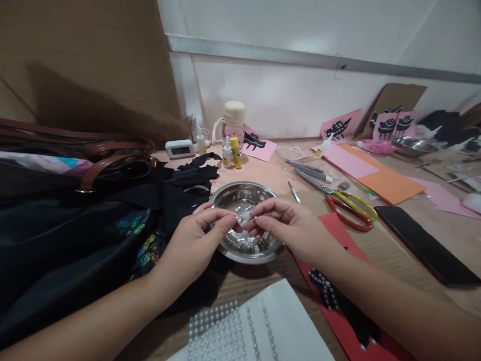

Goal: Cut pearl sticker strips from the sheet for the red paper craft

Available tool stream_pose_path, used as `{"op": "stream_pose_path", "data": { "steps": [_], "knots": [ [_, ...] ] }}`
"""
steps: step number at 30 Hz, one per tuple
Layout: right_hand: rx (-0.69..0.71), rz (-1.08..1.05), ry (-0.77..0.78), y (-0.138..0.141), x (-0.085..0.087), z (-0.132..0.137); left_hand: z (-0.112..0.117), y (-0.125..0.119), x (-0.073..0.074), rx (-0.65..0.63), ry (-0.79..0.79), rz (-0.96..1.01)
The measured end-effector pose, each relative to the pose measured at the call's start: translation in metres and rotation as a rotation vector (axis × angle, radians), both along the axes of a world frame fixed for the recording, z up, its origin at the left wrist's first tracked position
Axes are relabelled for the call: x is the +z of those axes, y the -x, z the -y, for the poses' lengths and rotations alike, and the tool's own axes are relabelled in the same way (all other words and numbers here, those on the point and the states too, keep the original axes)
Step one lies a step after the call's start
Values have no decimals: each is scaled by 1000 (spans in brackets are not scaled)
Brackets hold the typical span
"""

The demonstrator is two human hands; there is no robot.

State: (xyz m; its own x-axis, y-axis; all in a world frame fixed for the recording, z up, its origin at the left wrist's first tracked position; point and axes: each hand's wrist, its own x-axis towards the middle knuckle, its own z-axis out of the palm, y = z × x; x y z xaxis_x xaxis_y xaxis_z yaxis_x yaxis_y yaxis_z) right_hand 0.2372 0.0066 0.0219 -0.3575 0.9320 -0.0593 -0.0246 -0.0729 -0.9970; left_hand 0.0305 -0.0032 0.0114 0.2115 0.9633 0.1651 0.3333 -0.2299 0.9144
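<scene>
My left hand [210, 230] is over the steel bowl [244, 258], with thumb and forefinger pinched on a small shiny bead. Facing it, my right hand [276, 220] is closed in a pinch as well, and a small shiny piece like a bead shows at its fingertips. The fingertips of both hands almost meet above the bowl's middle. Small glittering pieces lie on the bowl's bottom, partly hidden by my fingers. Below the bowl is a white sheet [289, 321] with rows of stick-on pearls [221, 331]. A red card [326, 306] with a black beaded cutout lies under my right forearm.
Scissors [349, 205], tweezers [294, 192] and a black phone [424, 245] lie to the right. Behind the bowl stand a glue stick [235, 153], a lidded bottle [233, 120] and a white digital clock [180, 149]. Black fabric and a bag [75, 250] fill the left.
</scene>
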Motion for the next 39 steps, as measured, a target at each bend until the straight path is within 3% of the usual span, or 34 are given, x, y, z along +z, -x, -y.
{"op": "stream_pose_path", "data": {
  "steps": [11,19,23,26,30,35,39],
  "knots": [
    [25,-77,103,0,1,-1,-2,1,-5,122,-135,-117],
    [28,-49,31,2,1,2,-2,0,-11,36,-245,-163],
    [-10,33,-35,-3,0,-2,-9,4,-15,150,-326,-162],
    [-24,154,-125,-9,3,-5,-19,9,-24,245,-215,-114],
    [39,495,-368,-14,11,-5,-23,9,-33,112,14,25],
    [101,809,-773,-19,10,-6,-6,0,-24,114,-69,44],
    [22,837,-919,-23,3,-9,3,-3,-17,118,-109,5]
  ]
}}
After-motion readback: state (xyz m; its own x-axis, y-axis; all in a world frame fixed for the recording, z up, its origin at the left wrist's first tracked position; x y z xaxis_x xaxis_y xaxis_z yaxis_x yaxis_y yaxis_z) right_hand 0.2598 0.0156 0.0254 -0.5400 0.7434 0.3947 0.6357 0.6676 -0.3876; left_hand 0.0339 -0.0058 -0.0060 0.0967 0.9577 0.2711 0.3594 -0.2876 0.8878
